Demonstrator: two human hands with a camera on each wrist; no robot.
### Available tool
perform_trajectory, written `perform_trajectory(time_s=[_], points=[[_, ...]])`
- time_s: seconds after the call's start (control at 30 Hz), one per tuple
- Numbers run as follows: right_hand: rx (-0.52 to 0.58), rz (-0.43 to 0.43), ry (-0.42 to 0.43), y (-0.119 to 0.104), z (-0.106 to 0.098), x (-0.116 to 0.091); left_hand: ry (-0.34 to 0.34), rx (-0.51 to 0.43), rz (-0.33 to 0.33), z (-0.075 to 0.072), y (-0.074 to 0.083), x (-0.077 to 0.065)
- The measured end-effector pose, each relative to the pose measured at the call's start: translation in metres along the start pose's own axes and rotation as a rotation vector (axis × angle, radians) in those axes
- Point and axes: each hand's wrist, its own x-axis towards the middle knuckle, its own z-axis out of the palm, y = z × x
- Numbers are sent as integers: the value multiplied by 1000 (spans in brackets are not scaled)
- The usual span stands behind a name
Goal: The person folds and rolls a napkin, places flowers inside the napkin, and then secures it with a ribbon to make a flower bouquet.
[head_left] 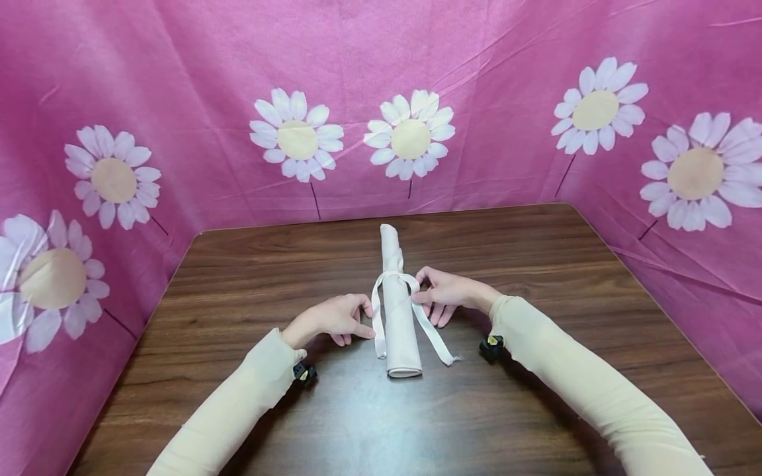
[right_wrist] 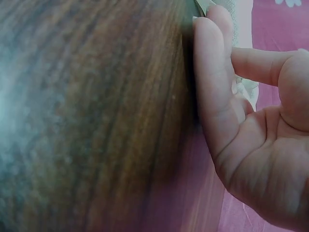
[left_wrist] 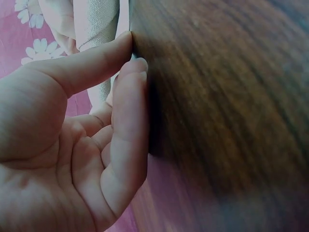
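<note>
A roll of off-white cloth (head_left: 401, 324) lies lengthwise on the wooden table, with a white ribbon (head_left: 432, 334) around it towards its far part. One ribbon tail hangs out to each side of the roll. At the left tail, my left hand (head_left: 337, 318) rests on its side, thumb tip against the ribbon and a gap between thumb and forefinger. My right hand (head_left: 448, 291) is at the right tail. Its thumb and forefinger tips meet the ribbon with some space between them, and the other fingers stretch towards the table. In both wrist views the fingers mostly hide the ribbon.
The dark brown wooden table (head_left: 256, 271) extends around the roll on all sides. Behind it and along both sides hangs a pink cloth (head_left: 488, 152) printed with large white flowers. A small black camera (head_left: 491, 347) sits at the right wrist, another (head_left: 304, 373) at the left.
</note>
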Motion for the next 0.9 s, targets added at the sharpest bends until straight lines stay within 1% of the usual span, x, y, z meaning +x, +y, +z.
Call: perform_trajectory(time_s=[0.1,0.37,0.6,0.77,0.83,0.9], points=[[5,-8,-5,0,0,-1,11,2,9,1,-1,0],[73,19,-21,2,0,-3,21,6,-3,3,-1,-2],[109,18,-36,1,-1,-1,36,20,-3,3,-1,-3],[139,29,-48,-2,-6,-5,25,41,39,0,-1,0],[131,21,-46,-4,-9,-7,9,44,71,-3,-2,1],[99,-3,-28,-5,-12,-11,-11,55,114,-6,-4,1]])
